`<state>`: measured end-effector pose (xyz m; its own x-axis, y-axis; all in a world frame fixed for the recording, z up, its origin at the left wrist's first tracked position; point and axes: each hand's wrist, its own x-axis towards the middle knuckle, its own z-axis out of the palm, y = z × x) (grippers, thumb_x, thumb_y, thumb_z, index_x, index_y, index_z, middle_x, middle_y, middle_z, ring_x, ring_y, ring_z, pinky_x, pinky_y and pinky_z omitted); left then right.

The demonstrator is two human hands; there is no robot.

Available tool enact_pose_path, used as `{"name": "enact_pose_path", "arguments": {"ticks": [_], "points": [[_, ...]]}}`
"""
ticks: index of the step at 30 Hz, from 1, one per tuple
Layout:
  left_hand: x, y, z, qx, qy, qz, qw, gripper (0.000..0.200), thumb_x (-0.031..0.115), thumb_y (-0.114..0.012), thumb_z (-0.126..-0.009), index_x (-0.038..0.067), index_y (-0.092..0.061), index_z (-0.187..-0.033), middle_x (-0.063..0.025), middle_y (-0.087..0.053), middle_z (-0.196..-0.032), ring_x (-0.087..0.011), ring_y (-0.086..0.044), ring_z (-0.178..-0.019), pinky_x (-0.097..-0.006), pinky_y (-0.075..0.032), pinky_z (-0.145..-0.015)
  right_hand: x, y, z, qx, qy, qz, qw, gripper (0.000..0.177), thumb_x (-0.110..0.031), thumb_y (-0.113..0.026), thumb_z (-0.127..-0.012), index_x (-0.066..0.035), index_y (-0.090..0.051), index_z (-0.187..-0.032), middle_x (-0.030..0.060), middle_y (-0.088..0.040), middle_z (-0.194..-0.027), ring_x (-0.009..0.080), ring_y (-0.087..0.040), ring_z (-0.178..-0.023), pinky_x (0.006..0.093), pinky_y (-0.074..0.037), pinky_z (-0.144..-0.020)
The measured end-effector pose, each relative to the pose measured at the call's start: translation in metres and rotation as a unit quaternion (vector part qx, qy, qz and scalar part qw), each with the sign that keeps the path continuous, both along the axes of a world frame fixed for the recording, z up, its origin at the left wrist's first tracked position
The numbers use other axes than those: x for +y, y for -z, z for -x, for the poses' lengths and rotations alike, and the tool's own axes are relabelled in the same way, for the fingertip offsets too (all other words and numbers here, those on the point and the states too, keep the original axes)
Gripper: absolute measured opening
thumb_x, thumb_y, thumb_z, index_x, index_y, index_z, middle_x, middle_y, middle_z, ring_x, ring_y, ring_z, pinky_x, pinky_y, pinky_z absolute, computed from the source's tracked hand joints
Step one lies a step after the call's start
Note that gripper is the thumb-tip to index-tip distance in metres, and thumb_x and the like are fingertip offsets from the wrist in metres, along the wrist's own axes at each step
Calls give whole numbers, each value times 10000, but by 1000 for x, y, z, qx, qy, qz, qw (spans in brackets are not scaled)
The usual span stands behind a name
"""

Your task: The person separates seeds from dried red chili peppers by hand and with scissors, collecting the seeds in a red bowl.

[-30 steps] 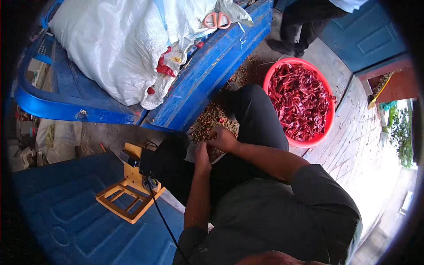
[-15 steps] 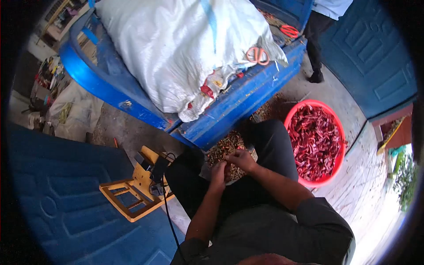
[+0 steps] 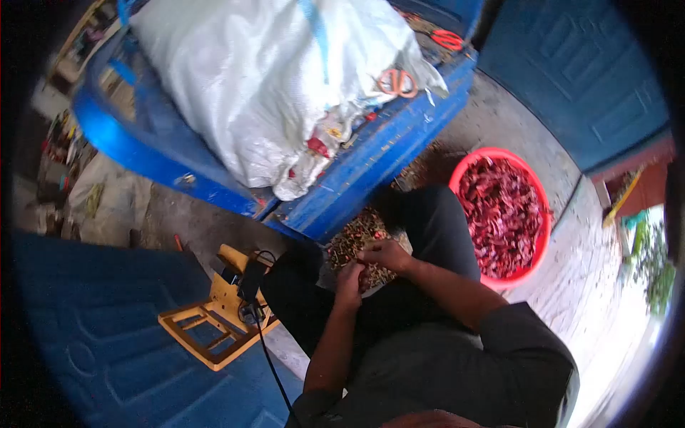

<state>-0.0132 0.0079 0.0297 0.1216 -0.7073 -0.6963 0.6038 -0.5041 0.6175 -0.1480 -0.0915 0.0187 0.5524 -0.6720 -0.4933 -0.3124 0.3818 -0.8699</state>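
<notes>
My left hand (image 3: 349,284) and my right hand (image 3: 388,257) meet between my knees, fingers closed and touching or nearly so. Whatever they pinch is small and mostly hidden; a dark reddish bit shows between them, too blurred to name. Right below lies a heap of short brownish stems with red bits (image 3: 347,246), on a pale sheet or in a bag. To the right of my knee stands a red tub (image 3: 546,239) full of dried red chilies (image 3: 499,214).
A white woven sack (image 3: 235,78) lies on a blue metal truck bed (image 3: 378,160). Orange-handled scissors (image 3: 397,83) rest on the sack, red-handled ones (image 3: 447,40) behind. A yellow wooden stand (image 3: 207,335) with black devices and a cable is at left. Blue doors (image 3: 93,328) flank both sides.
The view has shifted slightly, so the sack and tub sit a little further left and up. The person at the upper right is out of view. My hands stay together over the stems.
</notes>
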Motion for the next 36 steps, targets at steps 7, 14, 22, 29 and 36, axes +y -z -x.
{"name": "enact_pose_path", "arguments": {"ticks": [7,14,22,29,36], "points": [[-4,-5,-2,32,12,20,999,102,180,-552,-931,101,-599,-977,15,-543,-764,-85,-464,-569,-231,-340,-473,-5,-9,4,8,48,216,975,271,-273,-769,-866,-21,-716,-781,82,-657,-765,175,-632,-753,344,-494,-673],[-14,-18,4,46,18,22,999,143,211,-536,-972,93,-615,-955,24,-534,-755,-74,-463,-591,-241,-335,-495,-6,-32,15,61,57,347,934,237,-270,-751,-856,-40,-705,-822,111,-636,-835,275,-644,-778,406,-509,-698],[-13,-18,5,58,36,70,995,169,194,-516,-984,75,-599,-1071,38,-474,-718,-65,-428,-578,-234,-323,-492,-18,-20,18,-39,130,-45,990,311,-326,-694,-935,-29,-695,-844,47,-620,-766,178,-591,-707,359,-477,-651],[-27,-26,12,45,12,85,995,87,174,-505,-984,102,-551,-966,71,-417,-653,-47,-370,-519,-221,-300,-465,-27,-5,17,-185,238,-336,892,207,-269,-641,-967,-75,-661,-899,22,-608,-734,139,-544,-620,301,-486,-590],[-29,-16,12,62,-24,98,993,257,160,-535,-935,22,-608,-1140,66,-411,-610,-31,-340,-456,-195,-267,-418,-33,4,17,-209,305,-368,853,173,-256,-631,-975,-110,-642,-882,8,-586,-760,140,-538,-646,306,-504,-623]]}}
